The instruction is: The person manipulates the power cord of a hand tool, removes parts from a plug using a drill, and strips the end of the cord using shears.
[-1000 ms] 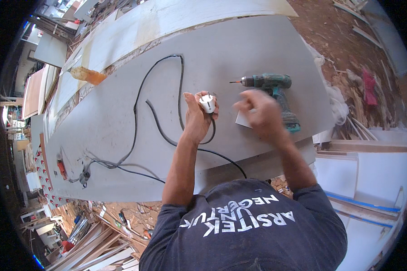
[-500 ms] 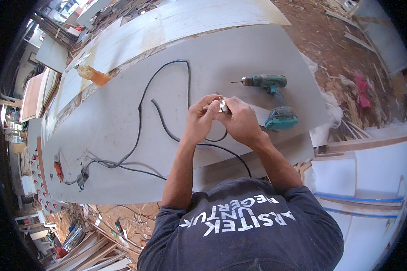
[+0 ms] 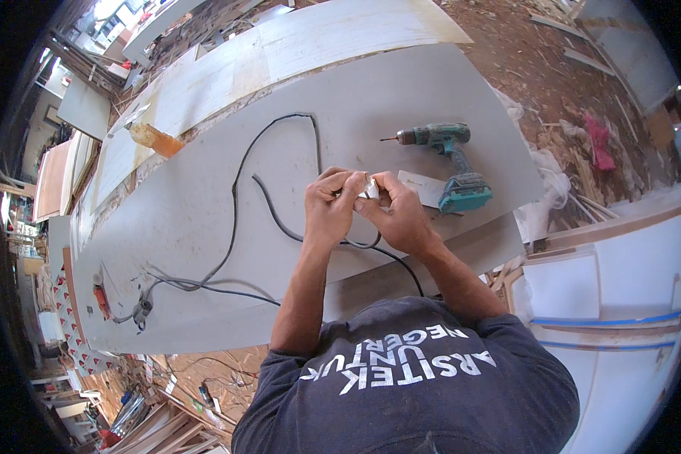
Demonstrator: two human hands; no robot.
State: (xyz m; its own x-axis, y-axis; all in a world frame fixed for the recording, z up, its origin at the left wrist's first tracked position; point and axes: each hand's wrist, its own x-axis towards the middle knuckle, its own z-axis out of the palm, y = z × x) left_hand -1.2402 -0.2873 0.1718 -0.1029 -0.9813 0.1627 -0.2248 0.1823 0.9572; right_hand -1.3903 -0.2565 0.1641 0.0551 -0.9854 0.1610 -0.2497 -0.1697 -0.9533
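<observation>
Both hands meet over the grey board [image 3: 181, 204]. My left hand [image 3: 328, 208] is closed, its thumb and fingers pinching a small white, shiny piece [image 3: 371, 188] whose exact kind I cannot make out. From the other side, my right hand [image 3: 398, 218] grips the same piece, fingers curled and thumb against it. A black cable [image 3: 235, 193] loops across the board and passes behind the hands. One loose cable end [image 3: 257, 179] lies left of them. Just right of the hands rests a teal cordless drill [image 3: 448, 142] on its side, its bit pointing left.
A flat white piece [image 3: 424, 189] lies beside the drill's battery. At the board's left end are a grey cable connector [image 3: 141, 309] and a red-handled tool [image 3: 101, 300]. An orange bottle [image 3: 156, 141] lies near the far edge. Wood scraps [image 3: 166, 433] cover the floor lower left.
My fingers have shifted around the small white piece, and my right fingers sit slightly lower. The board and drill appear moved a little as the view shifts.
</observation>
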